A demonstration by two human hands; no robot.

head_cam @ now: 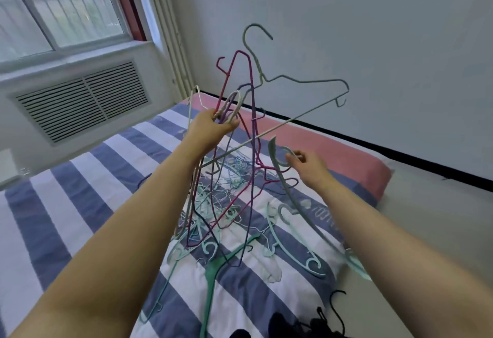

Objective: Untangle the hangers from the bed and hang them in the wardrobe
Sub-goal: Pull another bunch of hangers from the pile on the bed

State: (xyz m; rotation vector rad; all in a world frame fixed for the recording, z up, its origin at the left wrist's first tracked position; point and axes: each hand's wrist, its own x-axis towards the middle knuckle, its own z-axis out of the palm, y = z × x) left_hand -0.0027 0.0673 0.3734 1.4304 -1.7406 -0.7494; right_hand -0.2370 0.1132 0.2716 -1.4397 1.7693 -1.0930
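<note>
Grey hanger (306,82): I read it as thin wire under a matt coating, twisted at the neck.
Pink hanger (234,70): thin wire with a smooth coloured coating, slight sheen.
Purple hanger (252,151): same coated wire look, smooth.
Pale blue hangers (293,247): broad moulded plastic, smooth, softly glossy, with curled ends.
Green hanger (213,271): flat plastic, matt.
Bedsheet (80,191): woven cloth, matt, blue and white stripes, lightly creased.
Pink pillow (333,153): soft cloth, matt.
Wall (373,30): painted, smooth, flat finish.
Vent grille (82,102): I see rigid white slats; metal or plastic, I cannot tell.
</note>
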